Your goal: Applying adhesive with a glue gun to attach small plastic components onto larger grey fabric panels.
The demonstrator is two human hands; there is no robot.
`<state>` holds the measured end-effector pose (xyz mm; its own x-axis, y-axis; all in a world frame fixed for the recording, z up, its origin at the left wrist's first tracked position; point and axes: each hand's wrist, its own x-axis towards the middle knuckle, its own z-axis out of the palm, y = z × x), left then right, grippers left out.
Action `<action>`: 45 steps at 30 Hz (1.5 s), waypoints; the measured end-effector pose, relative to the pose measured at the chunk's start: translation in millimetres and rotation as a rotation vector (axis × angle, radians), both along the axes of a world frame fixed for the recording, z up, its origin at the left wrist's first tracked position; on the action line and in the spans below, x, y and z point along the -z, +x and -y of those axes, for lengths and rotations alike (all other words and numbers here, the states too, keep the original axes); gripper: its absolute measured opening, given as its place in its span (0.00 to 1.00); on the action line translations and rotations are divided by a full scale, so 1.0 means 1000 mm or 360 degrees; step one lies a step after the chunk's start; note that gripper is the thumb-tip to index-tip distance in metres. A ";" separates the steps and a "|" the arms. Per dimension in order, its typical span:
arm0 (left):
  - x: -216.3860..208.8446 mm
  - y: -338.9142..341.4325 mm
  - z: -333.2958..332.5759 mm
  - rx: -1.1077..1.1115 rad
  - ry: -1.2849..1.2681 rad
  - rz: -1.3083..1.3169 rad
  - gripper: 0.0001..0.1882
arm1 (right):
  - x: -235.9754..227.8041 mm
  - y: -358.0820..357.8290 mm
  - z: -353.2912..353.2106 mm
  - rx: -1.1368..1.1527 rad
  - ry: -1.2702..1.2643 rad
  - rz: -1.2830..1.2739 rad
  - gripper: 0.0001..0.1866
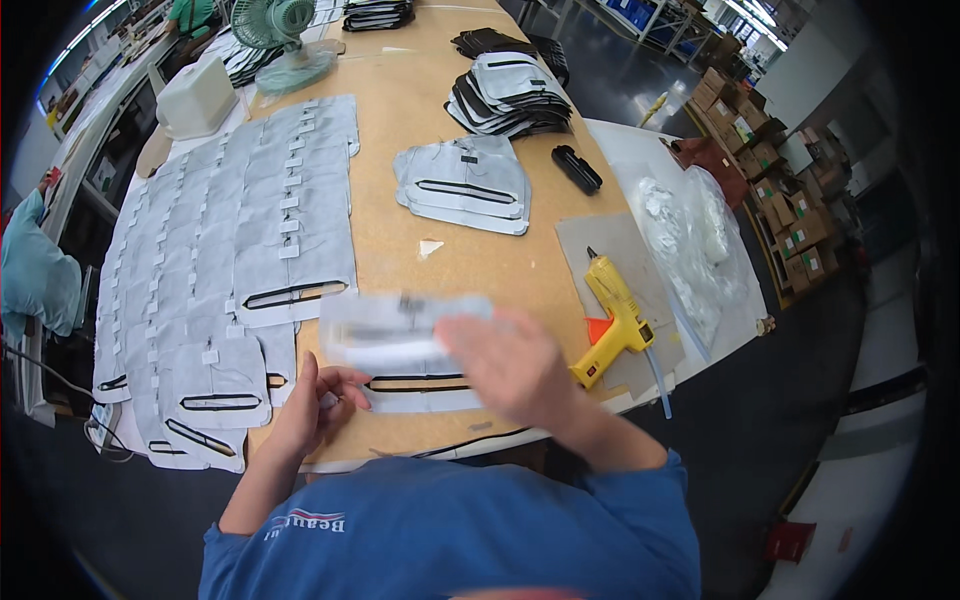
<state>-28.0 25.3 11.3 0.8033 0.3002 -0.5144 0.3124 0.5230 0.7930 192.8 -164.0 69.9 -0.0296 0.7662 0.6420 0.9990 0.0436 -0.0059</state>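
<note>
In front of me on the table lies a light grey fabric panel (pixel 425 401) with a long black-edged slot. Its upper part is a pale smear from motion. My right hand (pixel 515 368) is over the panel's right side, blurred, so whether its fingers grip the fabric is unclear. Beside the panel's left edge rests my left hand (pixel 318 402), thumb raised apart from the loosely bent fingers; the fingertips are at the fabric edge. A yellow glue gun (pixel 620 315) lies on a grey sheet to the right, near my right forearm.
Overlapping rows of grey panels (pixel 215 260) with small white tags cover the table's left. Farther off are another slotted panel (pixel 465 185), a panel stack (pixel 508 95), a black stapler-like object (pixel 577 170), a green fan (pixel 275 25) and a clear plastic bag (pixel 690 240).
</note>
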 end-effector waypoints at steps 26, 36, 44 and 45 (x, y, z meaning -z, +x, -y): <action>0.001 0.027 0.007 0.0199 0.1728 -0.0166 0.20 | 0.086 -0.016 0.037 0.0829 -0.0433 -0.1393 0.10; 0.032 0.043 -0.004 0.0085 0.1991 -0.0022 0.20 | 0.106 0.008 0.011 0.0889 -0.0333 -0.0916 0.10; 0.026 0.039 -0.004 0.0158 0.1877 -0.0140 0.18 | 0.095 0.002 0.013 0.0768 -0.0470 -0.0958 0.05; 0.025 0.039 -0.004 0.0199 0.1867 -0.0162 0.17 | 0.096 0.001 0.013 0.0750 -0.0441 -0.0916 0.05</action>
<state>10.6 29.2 -13.4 0.8319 0.5535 -0.0405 0.3993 -0.5463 0.7363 193.6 -177.2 -26.6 0.6161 0.7495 0.2422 0.7487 -0.4616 -0.4758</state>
